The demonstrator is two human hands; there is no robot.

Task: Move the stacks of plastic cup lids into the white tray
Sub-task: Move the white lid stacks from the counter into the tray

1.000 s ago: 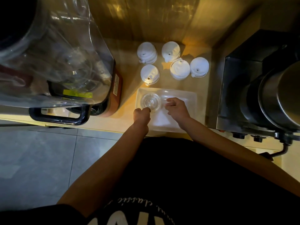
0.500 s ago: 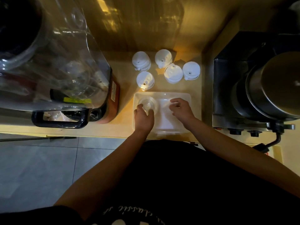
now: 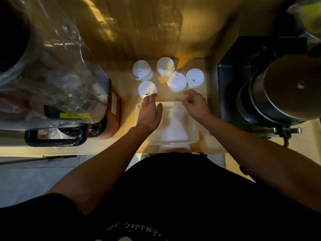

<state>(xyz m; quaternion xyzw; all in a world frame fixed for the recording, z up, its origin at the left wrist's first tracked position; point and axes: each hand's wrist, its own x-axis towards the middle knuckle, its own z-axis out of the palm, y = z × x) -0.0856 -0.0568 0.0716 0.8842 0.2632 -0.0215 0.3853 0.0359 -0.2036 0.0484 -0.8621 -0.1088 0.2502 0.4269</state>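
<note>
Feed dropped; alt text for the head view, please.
Five stacks of white lids stand on the counter beyond the white tray. The left hand reaches straight fingers to the nearest stack; the right hand hovers, loosely curled, over the tray's far right corner.

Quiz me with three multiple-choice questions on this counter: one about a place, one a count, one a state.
1. The white lid stacks stand: A behind the white tray; B inside it; C on the floor.
2. White lid stacks in view: A three; B five; C seven.
3. The left hand is: A a fist; B wrapped round a stack; C stretched out, fingertips at a stack.
Answers: A, all stand on the counter beyond the tray. B, five show. C, its fingers are straight.
</note>
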